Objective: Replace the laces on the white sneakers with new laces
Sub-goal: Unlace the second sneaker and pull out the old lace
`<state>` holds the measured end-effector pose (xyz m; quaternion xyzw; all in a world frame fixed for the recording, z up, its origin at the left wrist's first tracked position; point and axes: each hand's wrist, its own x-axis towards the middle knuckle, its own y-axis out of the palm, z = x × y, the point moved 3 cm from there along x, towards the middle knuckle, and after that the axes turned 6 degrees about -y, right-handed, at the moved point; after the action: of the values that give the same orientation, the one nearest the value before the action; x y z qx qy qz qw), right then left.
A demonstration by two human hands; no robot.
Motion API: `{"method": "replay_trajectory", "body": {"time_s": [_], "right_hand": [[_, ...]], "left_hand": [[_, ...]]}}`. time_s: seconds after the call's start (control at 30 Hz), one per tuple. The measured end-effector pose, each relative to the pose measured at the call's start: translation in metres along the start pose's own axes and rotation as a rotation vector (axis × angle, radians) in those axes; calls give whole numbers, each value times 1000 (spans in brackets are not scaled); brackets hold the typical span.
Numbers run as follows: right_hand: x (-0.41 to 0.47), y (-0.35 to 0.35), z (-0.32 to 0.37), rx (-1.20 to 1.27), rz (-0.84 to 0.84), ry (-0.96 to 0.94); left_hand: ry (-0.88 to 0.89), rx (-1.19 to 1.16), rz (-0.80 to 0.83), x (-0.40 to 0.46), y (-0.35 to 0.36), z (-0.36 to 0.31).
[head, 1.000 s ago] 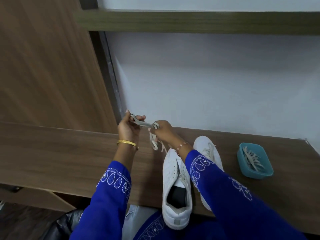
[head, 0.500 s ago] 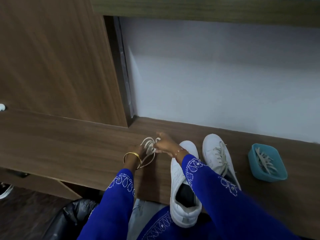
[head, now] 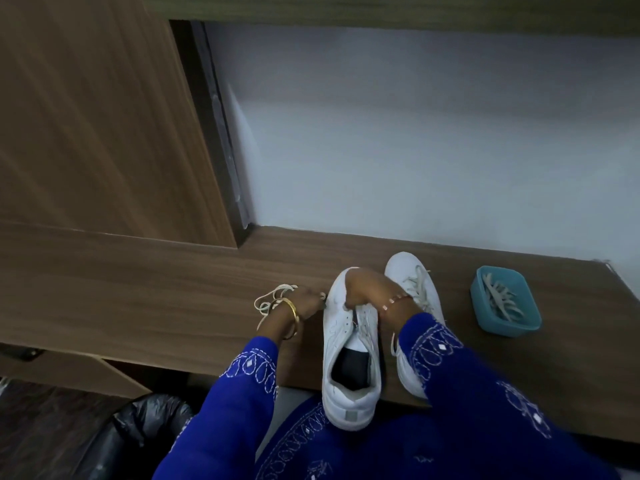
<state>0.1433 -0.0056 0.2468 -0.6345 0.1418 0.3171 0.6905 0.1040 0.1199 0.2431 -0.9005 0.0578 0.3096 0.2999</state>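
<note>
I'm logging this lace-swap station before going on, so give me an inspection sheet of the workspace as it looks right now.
Surface: brown wooden desk, against a pale wall.
Job's things: near sneaker has no lace; far sneaker is laced; loose lace lies on the desk left of them; blue tub at right holds more laces.
Clutter: nothing seen on the desk.
Hands: left hand rests by the loose lace, grip unclear; right hand grips the near sneaker's toe end.
Cables: nothing seen.
Surroundings: wooden cabinet panel at left; black bag below the desk edge.
</note>
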Motion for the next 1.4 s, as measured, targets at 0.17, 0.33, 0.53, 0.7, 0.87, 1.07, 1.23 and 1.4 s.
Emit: {"method": "replay_trajectory", "body": {"time_s": [0.17, 0.33, 0.53, 0.7, 0.87, 1.07, 1.23, 1.4], "right_hand": [[-48, -4, -2, 1, 59, 7], [-68, 9, -8, 181, 91, -63], [-64, 30, -9, 230, -7, -98], [-43, 22, -8, 288, -135, -148], [-22, 6, -6, 387, -174, -169], [-12, -4, 1, 489, -254, -214], [-20, -2, -8, 560, -286, -261], [-54, -8, -57, 765, -500, -270]], "left_hand": [[107, 144, 224, -15, 30, -1], [250, 438, 186, -18, 41, 4], [313, 374, 135, -6, 44, 17], [268, 151, 134, 1, 29, 12], [263, 181, 45, 12, 10, -3], [229, 253, -31, 26, -6, -8], [235, 272, -88, 20, 3, -9], [384, 200, -193, 2, 23, -29]]}}
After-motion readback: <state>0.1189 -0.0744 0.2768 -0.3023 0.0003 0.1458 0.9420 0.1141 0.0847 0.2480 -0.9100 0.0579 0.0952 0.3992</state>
